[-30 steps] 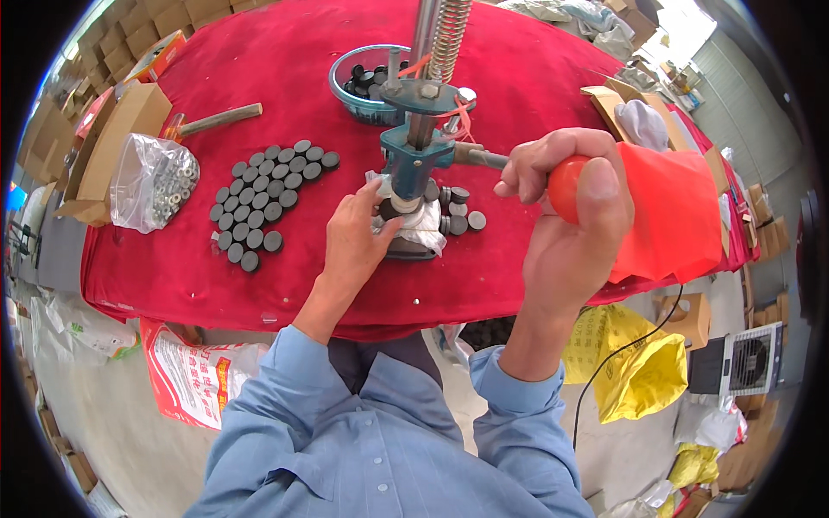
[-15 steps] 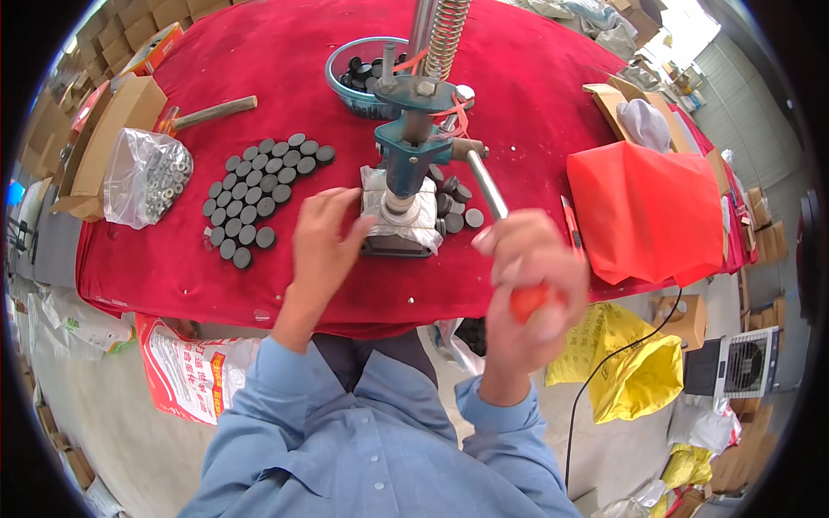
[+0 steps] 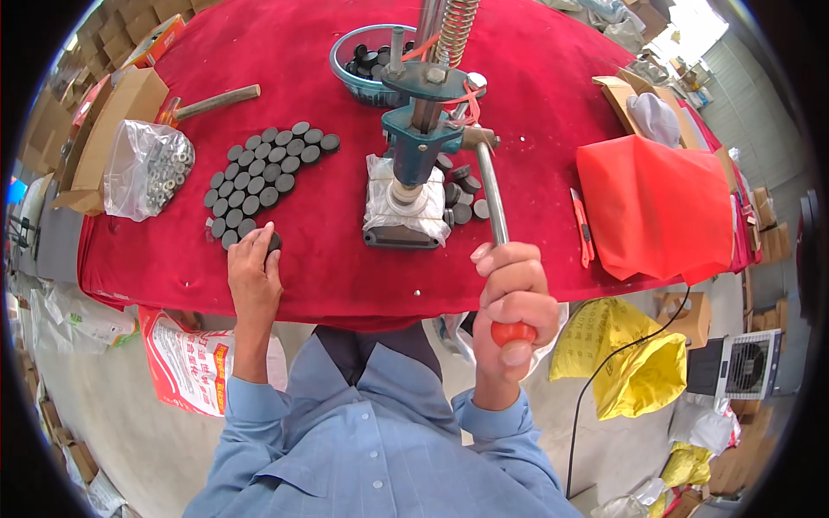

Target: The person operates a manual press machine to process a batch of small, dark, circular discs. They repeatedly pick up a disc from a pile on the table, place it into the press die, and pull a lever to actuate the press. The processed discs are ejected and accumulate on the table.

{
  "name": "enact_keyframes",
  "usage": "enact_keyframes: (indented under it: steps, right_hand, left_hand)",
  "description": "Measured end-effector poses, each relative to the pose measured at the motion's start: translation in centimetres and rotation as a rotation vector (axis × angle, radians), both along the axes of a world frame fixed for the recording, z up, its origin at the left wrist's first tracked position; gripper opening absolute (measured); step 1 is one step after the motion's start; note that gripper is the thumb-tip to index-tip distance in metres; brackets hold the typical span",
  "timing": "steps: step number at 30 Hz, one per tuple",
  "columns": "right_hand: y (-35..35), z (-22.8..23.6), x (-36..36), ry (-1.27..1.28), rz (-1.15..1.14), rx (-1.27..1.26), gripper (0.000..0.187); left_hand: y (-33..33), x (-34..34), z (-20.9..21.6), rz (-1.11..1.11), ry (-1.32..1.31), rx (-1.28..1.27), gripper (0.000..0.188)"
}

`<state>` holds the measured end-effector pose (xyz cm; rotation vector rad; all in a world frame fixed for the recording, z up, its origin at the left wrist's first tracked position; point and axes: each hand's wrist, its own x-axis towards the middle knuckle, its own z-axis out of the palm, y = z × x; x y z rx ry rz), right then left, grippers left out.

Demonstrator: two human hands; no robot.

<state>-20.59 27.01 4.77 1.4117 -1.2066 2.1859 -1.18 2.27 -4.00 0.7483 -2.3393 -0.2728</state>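
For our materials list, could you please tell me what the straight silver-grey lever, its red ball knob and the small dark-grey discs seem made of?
Straight silver-grey lever: probably bare steel, smooth, with a bright streak. Red ball knob: likely smooth plastic, evenly coloured, though the right hand partly covers it. Small dark-grey discs: perhaps rubber or plastic, matte, without metallic glint.

Between black discs (image 3: 255,186) and press (image 3: 421,155): bare cloth (image 3: 326,203), wide enough for a hand.
Right of press: loose discs (image 3: 462,212), then lever (image 3: 490,190), standing in the way.
Lever to red knife (image 3: 584,238): passable over cloth.
Behind press: blocked by blue basin (image 3: 358,86).
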Motion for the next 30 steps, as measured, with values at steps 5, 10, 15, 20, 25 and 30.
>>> enact_keyframes:
  steps: [5,10,15,20,25,30]
  right_hand:
    - [-0.1,-1.0,0.4,-0.007,-0.025,-0.029,0.046]
    - [0.7,3.1,-1.0,0.027,0.001,0.116,0.045]
    - [-0.7,9.6,-3.5,-0.094,0.017,0.179,0.038]
    - [-2.4,12.6,-4.9,-0.247,0.079,0.205,0.038]
    - [-2.2,11.9,-4.4,-0.242,0.036,0.184,0.038]
    - [-1.0,6.8,-2.6,-0.025,0.011,0.067,0.043]
  left_hand:
    - [0.7,-0.8,0.5,0.010,0.069,0.154,0.048]
    - [3.0,-6.8,2.5,-0.147,0.201,0.271,0.060]
    - [4.5,-12.6,3.5,-0.294,0.178,0.244,0.065]
    - [4.7,-14.7,2.3,-0.333,0.212,0.311,0.066]
    - [5.7,-16.0,2.8,-0.336,0.172,0.270,0.063]
    - [5.5,-16.0,2.1,-0.328,0.241,0.210,0.062]
